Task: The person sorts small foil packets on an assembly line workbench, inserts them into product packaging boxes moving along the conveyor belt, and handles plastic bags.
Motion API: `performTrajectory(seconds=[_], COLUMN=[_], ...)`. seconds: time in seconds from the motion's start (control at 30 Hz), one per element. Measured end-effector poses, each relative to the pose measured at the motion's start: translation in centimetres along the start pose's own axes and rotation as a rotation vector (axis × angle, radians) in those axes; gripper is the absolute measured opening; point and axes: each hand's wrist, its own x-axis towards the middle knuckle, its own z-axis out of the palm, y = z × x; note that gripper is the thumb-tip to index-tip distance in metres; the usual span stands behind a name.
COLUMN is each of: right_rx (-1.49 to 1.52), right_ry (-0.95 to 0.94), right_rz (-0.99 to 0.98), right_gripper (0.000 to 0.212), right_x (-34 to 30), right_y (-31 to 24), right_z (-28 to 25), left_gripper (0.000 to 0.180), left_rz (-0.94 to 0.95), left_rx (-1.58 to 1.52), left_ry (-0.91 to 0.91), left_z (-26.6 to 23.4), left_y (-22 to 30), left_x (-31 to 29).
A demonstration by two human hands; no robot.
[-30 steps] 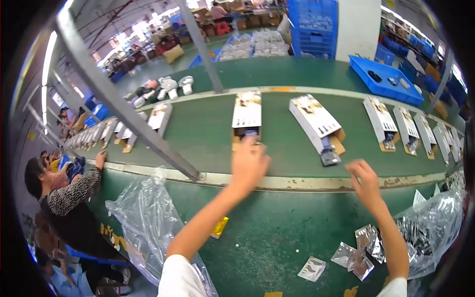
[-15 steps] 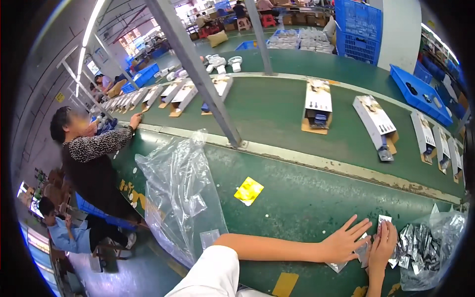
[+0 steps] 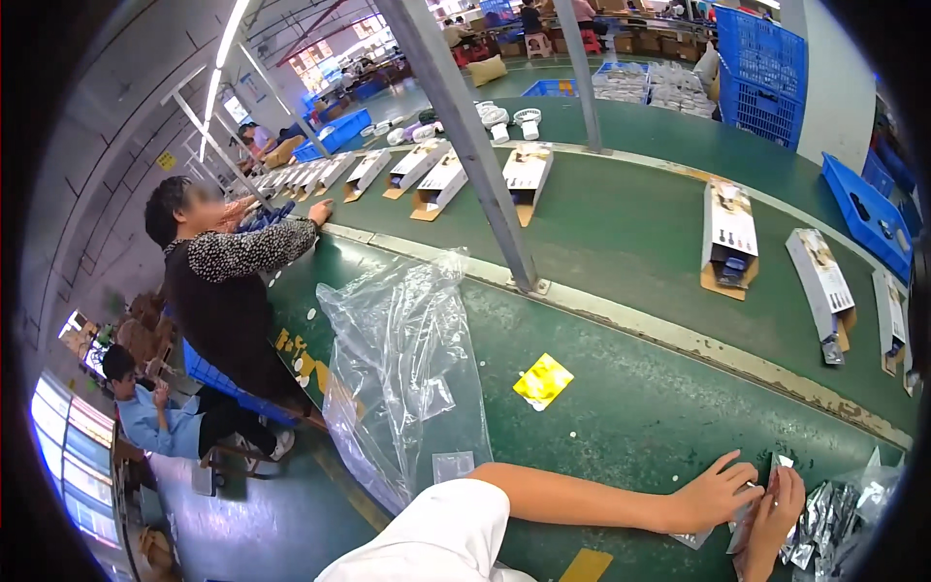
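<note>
The green workbench [image 3: 621, 436] is scuffed and pale-spotted, and the near end looks crowded from where I stand; at four o'clock the right hand [image 3: 776, 504] has its fingers bent round a silver sachet [image 3: 781, 462], whose top edge pokes past the fingertips; the left hand [image 3: 713, 500] reaches beside it, fingers parted, though I cannot tell whether it touches foil; another silver sachet [image 3: 692, 539] lies under its wrist.

Just beyond, also at four, a heap of silver sachets [image 3: 824, 519] spills by a clear bag [image 3: 881, 485]; such slick film might cling, so two could come up as one, or some skid away. The large clear bag [image 3: 407, 359] at seven sits close by the left sleeve [image 3: 436, 514]; a careless elbow could drag it. A yellow packet [image 3: 544, 381] lies loose towards five.

Farther off, on the green belt [image 3: 630, 233], an open carton [image 3: 819, 276] at three has a dark packet [image 3: 831, 350] hanging from its mouth; a jolt could tip that out; at ten, a co-worker [image 3: 233, 252] reaches to the belt's edge.
</note>
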Motion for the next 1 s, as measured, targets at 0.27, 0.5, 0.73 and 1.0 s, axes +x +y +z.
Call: performTrajectory(seconds=[0.27, 0.5, 0.73, 1.0], right_rx=[0.062, 0.031, -0.036, -0.008], right_ry=[-0.058, -0.013, 0.015, 0.034], right_rz=[0.033, 0.041, 0.062, 0.014], right_gripper=[0.042, 0.024, 0.025, 0.031], right_x=[4.1, 6.6, 6.0, 6.4], right_y=[-0.9, -3.1, -3.0, -2.5], right_z=[0.6, 1.6, 2.7, 3.0], left_gripper=[0.056, 0.054, 0.053, 0.064], left_rz=[-0.197, -0.330, -0.328, -0.589], left_rx=[-0.395, -0.578, -0.478, -0.676], left_ry=[0.014, 0.121, 0.106, -0.033], left_z=[-3.0, -3.6, -3.2, -3.5], left_y=[-0.5, -1.8, -2.9, -3.4], left_x=[1.2, 0.7, 1.3, 1.4])
